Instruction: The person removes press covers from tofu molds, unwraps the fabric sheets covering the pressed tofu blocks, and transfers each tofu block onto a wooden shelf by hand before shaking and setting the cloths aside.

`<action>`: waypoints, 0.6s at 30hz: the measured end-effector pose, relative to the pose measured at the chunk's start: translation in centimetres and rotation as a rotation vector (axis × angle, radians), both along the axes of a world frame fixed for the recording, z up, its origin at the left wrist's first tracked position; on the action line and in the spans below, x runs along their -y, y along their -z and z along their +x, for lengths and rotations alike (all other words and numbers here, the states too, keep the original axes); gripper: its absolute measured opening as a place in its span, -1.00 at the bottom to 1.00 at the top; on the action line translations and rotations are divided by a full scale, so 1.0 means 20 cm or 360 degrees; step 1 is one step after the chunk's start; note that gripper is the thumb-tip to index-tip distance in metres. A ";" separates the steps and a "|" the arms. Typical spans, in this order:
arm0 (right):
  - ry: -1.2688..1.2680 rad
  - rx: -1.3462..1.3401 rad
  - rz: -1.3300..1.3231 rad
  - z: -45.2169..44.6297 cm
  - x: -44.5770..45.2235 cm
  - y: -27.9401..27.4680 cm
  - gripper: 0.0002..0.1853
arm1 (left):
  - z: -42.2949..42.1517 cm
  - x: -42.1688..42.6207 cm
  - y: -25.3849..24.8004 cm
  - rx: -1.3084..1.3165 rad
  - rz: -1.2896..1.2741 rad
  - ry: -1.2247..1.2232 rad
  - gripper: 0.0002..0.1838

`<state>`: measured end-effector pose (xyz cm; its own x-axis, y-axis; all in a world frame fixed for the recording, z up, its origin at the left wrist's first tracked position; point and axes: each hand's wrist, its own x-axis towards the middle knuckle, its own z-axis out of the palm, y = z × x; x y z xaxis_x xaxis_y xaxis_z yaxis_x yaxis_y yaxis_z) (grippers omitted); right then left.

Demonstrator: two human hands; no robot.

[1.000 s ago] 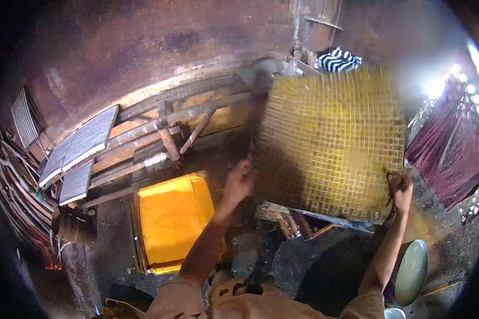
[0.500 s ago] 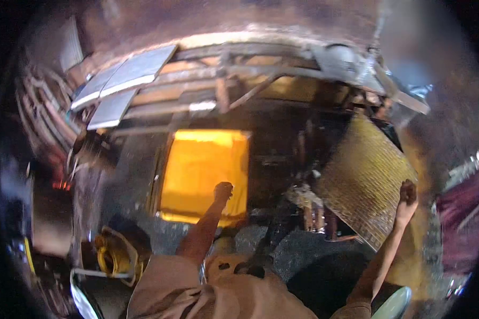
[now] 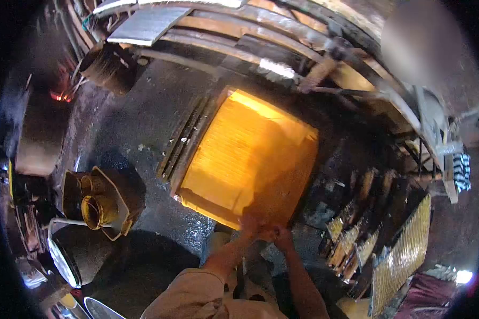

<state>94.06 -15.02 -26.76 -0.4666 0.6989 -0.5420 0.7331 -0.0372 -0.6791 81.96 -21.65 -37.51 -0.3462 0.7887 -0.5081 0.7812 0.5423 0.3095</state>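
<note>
A large yellow sheet [image 3: 239,159] lies in a shallow rectangular frame [image 3: 202,135] on the dark floor, its near edge folded or raised. My left hand [image 3: 251,226] is over the near edge of the sheet, its fingers smeared by motion. Close beside it, my right hand [image 3: 282,237] is closed at the same edge, near the right corner. What lies between its fingers is hidden. A yellowish panel with a woven-looking grid [image 3: 404,255] stands tilted on the right, apart from both hands, by several stacked boards [image 3: 351,244].
Yellow-stained metal containers [image 3: 98,210] stand on the left, with a large dark drum [image 3: 80,255] nearer me. Embers glow [image 3: 61,97] at the far left. Beyond the sheet runs a wooden rack [image 3: 223,48] with a grey panel [image 3: 149,25]. Dark red cloth [image 3: 431,297] lies at lower right.
My right hand has let go of the grid panel, which now stands at the right, and has come to the sheet's near edge. My left hand has moved down there too. The view has turned.
</note>
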 end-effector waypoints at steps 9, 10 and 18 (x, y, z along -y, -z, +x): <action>0.1252 -0.0571 -0.1258 -0.66 -0.33 0.41 -0.53 | -0.50 0.59 0.03 0.2902 0.0625 -0.2126 -0.56; 0.1293 -0.0693 -0.1096 -0.76 -0.46 0.45 -0.55 | -0.57 0.71 0.06 0.3023 0.0666 -0.2159 -0.53; 0.1601 -0.0991 -0.0778 -1.37 -1.67 0.49 -0.65 | -1.25 0.67 -0.42 0.1288 0.0019 -0.1195 -0.45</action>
<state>66.59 18.32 -36.61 -0.1171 0.6810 -0.7229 -0.1986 -0.7293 -0.6548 57.06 -35.11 -29.11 -0.3079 0.5235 -0.7944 -0.1812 0.7875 0.5891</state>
